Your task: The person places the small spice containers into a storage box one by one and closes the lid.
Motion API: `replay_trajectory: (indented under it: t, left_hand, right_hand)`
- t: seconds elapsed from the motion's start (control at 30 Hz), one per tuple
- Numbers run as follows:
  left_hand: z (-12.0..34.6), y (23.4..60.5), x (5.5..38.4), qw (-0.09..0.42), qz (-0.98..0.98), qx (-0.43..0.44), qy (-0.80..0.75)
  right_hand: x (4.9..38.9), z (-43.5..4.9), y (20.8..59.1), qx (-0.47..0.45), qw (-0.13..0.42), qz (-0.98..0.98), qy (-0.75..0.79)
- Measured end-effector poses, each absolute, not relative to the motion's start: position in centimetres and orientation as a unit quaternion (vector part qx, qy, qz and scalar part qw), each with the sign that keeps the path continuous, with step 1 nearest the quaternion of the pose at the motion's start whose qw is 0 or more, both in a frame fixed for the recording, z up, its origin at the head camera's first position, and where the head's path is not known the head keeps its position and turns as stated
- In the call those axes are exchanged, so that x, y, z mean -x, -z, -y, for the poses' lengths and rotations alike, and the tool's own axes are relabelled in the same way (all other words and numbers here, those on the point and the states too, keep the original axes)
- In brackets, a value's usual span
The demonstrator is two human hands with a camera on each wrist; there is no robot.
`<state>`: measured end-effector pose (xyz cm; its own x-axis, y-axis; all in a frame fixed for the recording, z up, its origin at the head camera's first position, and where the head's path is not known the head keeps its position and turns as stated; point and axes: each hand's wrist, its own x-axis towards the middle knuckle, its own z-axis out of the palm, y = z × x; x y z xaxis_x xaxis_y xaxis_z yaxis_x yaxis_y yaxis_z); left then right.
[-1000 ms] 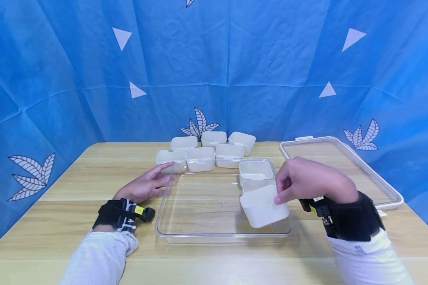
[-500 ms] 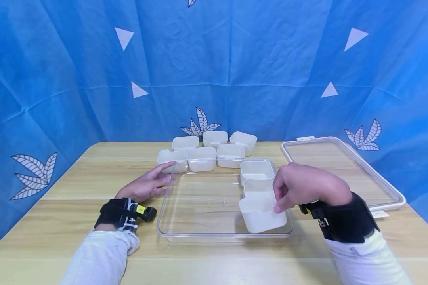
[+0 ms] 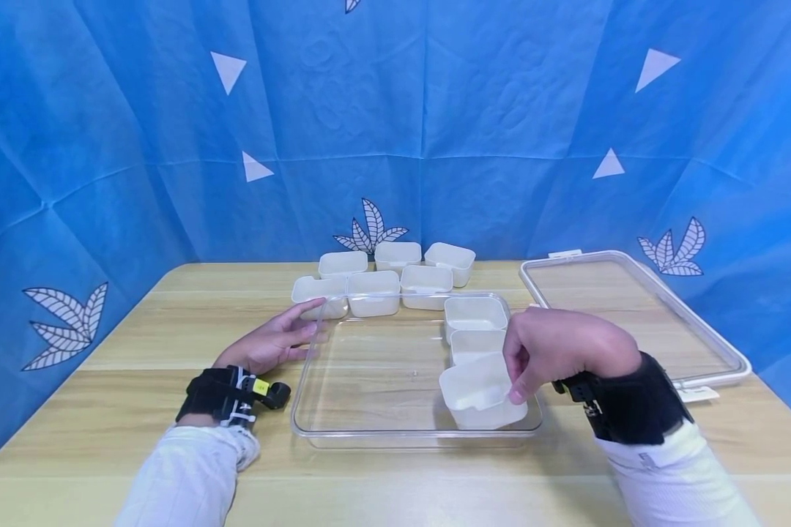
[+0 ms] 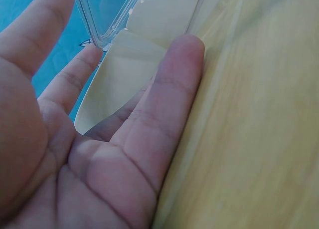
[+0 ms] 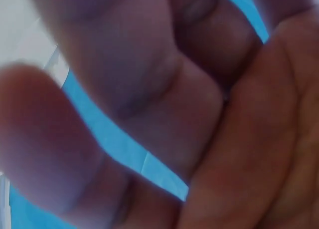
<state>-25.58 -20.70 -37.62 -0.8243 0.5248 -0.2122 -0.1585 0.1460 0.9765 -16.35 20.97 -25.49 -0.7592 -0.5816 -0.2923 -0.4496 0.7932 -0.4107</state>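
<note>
A clear rectangular box point(image 3: 417, 435) stands on the table. Inside its right side sit two small white bins, a rear bin point(image 3: 476, 313) and a middle bin point(image 3: 476, 345), one behind the other. My right hand point(image 3: 570, 344) pinches the right rim of a third white bin point(image 3: 477, 395), slightly tilted in the box's front right corner. In the right wrist view, curled fingers point(image 5: 124, 54) fill most of the picture. Beside the box's left wall rests my left hand point(image 3: 270, 342), its fingers extended and fingertips at the wall. The left wrist view shows its spread fingers point(image 4: 174, 84) close to the tabletop.
Behind the box, several white bins point(image 3: 372, 294) stand in two rows, the front ones close to its back wall. A clear lid with a pale rim point(image 3: 692, 322) lies at the right. A blue cloth point(image 3: 395, 110) hangs behind the wooden table point(image 3: 105, 410).
The bin in my right hand has come down into the front right corner of the box and turned from steeply tilted to nearly level. My left hand has stayed at the box's left wall.
</note>
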Motion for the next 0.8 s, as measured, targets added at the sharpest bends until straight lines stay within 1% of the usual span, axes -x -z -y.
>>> replay_trajectory:
  t: [0.37, 0.8]
  left_hand:
    - [20.62, 37.59, 25.53, 0.265, -0.711, -0.125, -0.639]
    - [20.61, 37.59, 25.58, 0.266, -0.709, -0.130, -0.640]
  right_hand:
    - [16.74, -20.82, 26.11, 0.291, 0.232, -0.915, 0.155]
    - [16.90, -20.92, 26.15, 0.287, 0.236, -0.915, 0.158]
